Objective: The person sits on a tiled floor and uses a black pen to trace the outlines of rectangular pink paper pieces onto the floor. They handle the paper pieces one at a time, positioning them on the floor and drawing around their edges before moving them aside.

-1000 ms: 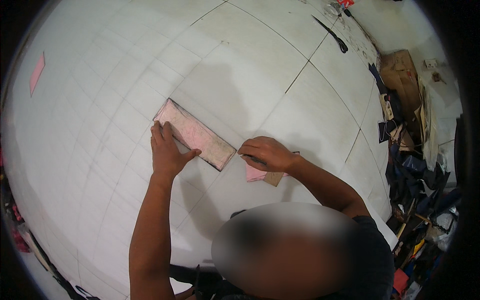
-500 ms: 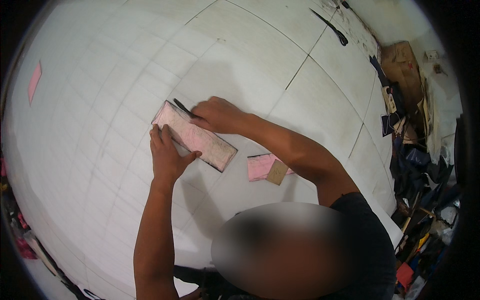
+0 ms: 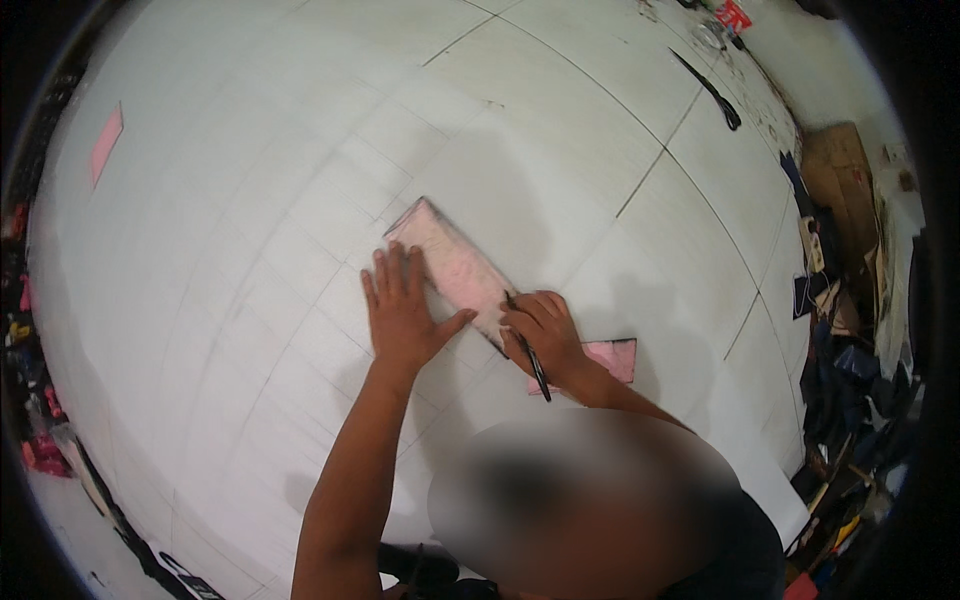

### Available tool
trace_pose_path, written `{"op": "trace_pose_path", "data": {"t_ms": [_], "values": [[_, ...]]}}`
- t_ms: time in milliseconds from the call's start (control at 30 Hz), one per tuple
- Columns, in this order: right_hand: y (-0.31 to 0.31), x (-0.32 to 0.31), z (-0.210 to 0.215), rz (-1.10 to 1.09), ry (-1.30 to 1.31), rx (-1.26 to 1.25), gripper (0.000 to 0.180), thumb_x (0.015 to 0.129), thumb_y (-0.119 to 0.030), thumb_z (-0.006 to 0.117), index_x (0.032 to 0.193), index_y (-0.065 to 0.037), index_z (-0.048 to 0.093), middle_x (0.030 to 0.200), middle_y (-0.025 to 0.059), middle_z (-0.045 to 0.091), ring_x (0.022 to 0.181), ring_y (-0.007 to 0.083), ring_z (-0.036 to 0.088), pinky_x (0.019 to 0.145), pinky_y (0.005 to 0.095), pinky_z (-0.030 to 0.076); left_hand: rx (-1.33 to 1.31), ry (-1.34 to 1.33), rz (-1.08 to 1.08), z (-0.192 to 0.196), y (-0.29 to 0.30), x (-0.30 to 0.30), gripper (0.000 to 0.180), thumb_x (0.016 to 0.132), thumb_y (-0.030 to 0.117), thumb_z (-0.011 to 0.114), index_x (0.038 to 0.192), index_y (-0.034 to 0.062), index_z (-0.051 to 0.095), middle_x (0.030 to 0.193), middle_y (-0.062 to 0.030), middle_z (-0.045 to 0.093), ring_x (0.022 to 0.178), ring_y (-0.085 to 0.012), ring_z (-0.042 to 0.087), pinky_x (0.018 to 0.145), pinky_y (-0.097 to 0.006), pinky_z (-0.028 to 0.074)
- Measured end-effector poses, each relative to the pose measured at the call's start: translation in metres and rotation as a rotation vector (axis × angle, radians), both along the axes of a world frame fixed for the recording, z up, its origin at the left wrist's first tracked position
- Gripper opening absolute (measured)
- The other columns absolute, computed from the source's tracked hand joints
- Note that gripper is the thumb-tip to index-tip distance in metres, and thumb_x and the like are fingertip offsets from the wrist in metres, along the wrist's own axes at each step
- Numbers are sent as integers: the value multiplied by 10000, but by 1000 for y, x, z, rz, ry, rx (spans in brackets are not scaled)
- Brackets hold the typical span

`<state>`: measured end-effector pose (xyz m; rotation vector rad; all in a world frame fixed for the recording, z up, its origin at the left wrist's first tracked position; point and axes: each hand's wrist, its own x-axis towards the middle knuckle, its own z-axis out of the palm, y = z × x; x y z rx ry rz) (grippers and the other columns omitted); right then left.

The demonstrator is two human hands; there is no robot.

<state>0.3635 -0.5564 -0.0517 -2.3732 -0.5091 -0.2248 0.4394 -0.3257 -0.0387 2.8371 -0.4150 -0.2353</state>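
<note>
A long pink rectangular piece (image 3: 455,262) with dark edges lies slantwise on a white surface (image 3: 270,400) marked with faint ruled lines. My left hand (image 3: 403,318) is open, its fingers spread along the near-left edge of this piece and its thumb resting on it. At the piece's lower right end, my right hand (image 3: 552,338) is closed around a slim black pen (image 3: 538,372). The pen tilts, its upper end toward me. Partly under my right hand and wrist shows a shorter pink piece (image 3: 615,357), also dark-edged.
Black scissors (image 3: 712,92) lie at the far right. A small pink strip (image 3: 106,145) is at the far left. Along the right side stand a brown cardboard box (image 3: 838,170) and a heap of dark scraps (image 3: 850,385). More clutter (image 3: 45,450) lines the left edge.
My right hand has moved with the pen from the long piece's far edge down to its lower right end. It now covers where a brown card lay. The view has shifted slightly.
</note>
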Motion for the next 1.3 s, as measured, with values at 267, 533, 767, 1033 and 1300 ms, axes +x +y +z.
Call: {"op": "trace_pose_path", "data": {"t_ms": [267, 533, 767, 1033, 1300], "values": [[-10, -12, -12, -206, 101, -200, 369, 925, -169, 742, 1271, -93, 640, 1416, 180, 597, 1436, 426, 444, 1193, 638, 266, 57, 62, 33, 6, -15, 23, 1236, 761, 806, 712, 1608, 9, 294, 1673, -249, 258, 1575, -388, 219, 1275, -520, 199], [-4, -6, -15, -239, 98, -195, 382, 963, -191, 710, 1323, -107, 614, 1478, 171, 564, 1449, 429, 423, 1200, 644, 240, -27, 38, 78, 6, -15, 31, 1195, 729, 671, 844, 1566, -12, 334, 1637, -256, 313, 1523, -450, 294, 1228, -528, 296], [-2, -7, -19, -270, 87, -192, 389, 972, -199, 701, 1339, -117, 603, 1492, 158, 558, 1453, 415, 421, 1210, 625, 233, -63, 48, 94, 5, -15, 32, 1189, 730, 651, 854, 1556, -23, 327, 1623, -271, 309, 1519, -454, 293, 1221, -531, 300], [0, -5, -17, -277, 92, -198, 390, 981, -226, 693, 1346, -121, 604, 1503, 149, 555, 1461, 401, 416, 1214, 617, 229, -138, 61, 107, 3, -12, 34, 1190, 716, 612, 886, 1543, -35, 325, 1610, -283, 304, 1520, -459, 275, 1227, -533, 287], [-2, -7, -16, -296, 114, -171, 402, 970, -210, 709, 1344, -107, 605, 1493, 172, 558, 1448, 405, 432, 1213, 613, 229, -111, 64, 89, 5, -14, 36, 1178, 727, 597, 888, 1539, -43, 324, 1602, -311, 290, 1506, -471, 271, 1215, -547, 284]]}}
